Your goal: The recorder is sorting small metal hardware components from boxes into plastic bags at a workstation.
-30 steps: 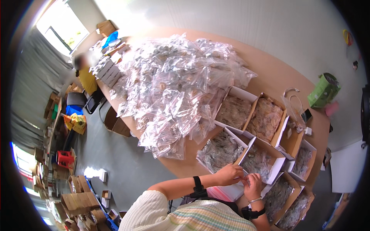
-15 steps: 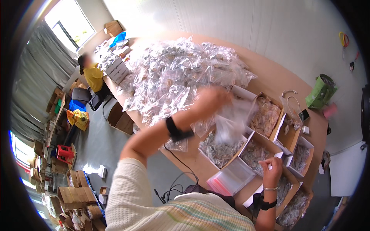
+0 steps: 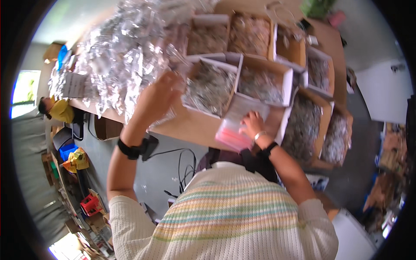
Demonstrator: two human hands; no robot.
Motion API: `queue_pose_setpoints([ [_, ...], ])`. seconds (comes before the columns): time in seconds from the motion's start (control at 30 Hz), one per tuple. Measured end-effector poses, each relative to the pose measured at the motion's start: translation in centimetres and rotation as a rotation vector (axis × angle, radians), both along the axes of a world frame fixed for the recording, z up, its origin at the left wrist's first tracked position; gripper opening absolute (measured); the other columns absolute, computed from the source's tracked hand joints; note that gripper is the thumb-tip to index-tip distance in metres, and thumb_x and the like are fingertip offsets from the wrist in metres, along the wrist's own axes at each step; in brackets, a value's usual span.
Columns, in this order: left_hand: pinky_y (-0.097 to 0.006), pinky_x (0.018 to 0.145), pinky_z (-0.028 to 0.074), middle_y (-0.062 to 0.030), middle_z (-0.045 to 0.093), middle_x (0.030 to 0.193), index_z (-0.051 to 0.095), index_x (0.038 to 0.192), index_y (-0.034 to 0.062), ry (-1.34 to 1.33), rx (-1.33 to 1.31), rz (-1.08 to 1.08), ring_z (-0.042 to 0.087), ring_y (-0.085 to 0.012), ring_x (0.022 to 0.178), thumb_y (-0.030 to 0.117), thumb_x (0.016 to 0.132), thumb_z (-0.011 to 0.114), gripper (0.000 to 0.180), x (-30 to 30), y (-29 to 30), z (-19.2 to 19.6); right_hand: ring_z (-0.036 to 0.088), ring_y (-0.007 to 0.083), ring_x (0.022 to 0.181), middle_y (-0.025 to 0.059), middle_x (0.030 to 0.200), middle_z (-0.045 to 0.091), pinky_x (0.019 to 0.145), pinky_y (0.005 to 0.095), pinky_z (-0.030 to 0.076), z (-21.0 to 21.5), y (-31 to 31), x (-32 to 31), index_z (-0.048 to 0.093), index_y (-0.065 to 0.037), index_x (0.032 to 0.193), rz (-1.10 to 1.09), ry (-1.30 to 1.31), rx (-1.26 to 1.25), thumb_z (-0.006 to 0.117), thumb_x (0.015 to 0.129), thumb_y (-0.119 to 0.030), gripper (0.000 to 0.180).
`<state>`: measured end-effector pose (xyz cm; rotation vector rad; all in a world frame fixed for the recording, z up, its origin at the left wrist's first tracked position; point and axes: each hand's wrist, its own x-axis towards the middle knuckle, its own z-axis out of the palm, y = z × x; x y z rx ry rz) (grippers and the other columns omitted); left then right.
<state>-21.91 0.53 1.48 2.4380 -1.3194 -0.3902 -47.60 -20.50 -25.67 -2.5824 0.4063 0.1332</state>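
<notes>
At the right edge of a large pile of filled clear plastic bags point(image 3: 125, 52), my left hand point(image 3: 164, 89) is raised and smeared by motion. Its fingers do not show clearly, so I cannot tell whether a bag is in them. My right hand point(image 3: 252, 124) rests on a stack of flat clear bags with a red band point(image 3: 232, 135), fingers bent and apart. Just beyond the stack are a white box of small wrapped pieces point(image 3: 210, 86) and another box of wrapped pieces point(image 3: 260, 84).
Farther back stand a box of brownish packets point(image 3: 249, 34) and a box with few items point(image 3: 288, 47). More filled boxes point(image 3: 303, 125) line the right side. A black cable point(image 3: 182, 162) hangs below the table edge. A person in yellow point(image 3: 63, 110) sits far left.
My left hand has moved left from over the boxes, where it had a clear bag, to the pile. My right hand has come down onto the flat bags. The view has turned.
</notes>
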Motion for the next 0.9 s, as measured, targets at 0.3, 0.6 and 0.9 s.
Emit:
queue_pose_setpoints([
  [0.3, -0.040, 0.088, 0.052, -0.0087, 0.060, 0.116, 0.064, 0.114, 0.0081, 0.171, -0.096, -0.482, 0.060, -0.0290, 0.108, 0.012, 0.085, 0.066, 0.029, -11.6, -2.7, -18.9, 0.052, 0.0309, 0.115, 0.0083, 0.107, 0.059, 0.092, 0.0435, 0.049, -1.2, -3.4, -0.4, 0.069, -0.012, 0.086, 0.038, 0.051, 0.067, 0.082, 0.070, -0.034, 0.030],
  [0.6, -0.039, 0.095, 0.050, -0.0071, 0.057, 0.120, 0.061, 0.121, 0.0106, 0.159, 0.128, -0.615, 0.057, -0.0275, 0.114, 0.012, 0.078, 0.073, 0.045, -13.2, -3.8, -21.0, 0.051, 0.0264, 0.114, 0.0021, 0.099, 0.060, 0.089, 0.0426, 0.047, 0.7, -1.6, -0.8, 0.074, -0.022, 0.074, 0.015, 0.129, 0.009, 0.084, 0.066, -0.036, 0.020],
  [0.9, -0.043, 0.098, 0.043, -0.0016, 0.056, 0.120, 0.065, 0.119, 0.0145, -0.312, -0.296, -0.695, 0.054, -0.0226, 0.112, 0.026, 0.072, 0.076, 0.050, -12.8, -4.6, -18.9, 0.066, 0.0294, 0.087, 0.0110, 0.095, 0.067, 0.078, 0.0379, 0.051, 5.6, -3.7, -0.5, 0.072, -0.003, 0.090, 0.126, 0.201, 0.498, 0.075, 0.085, -0.023, 0.021],
])
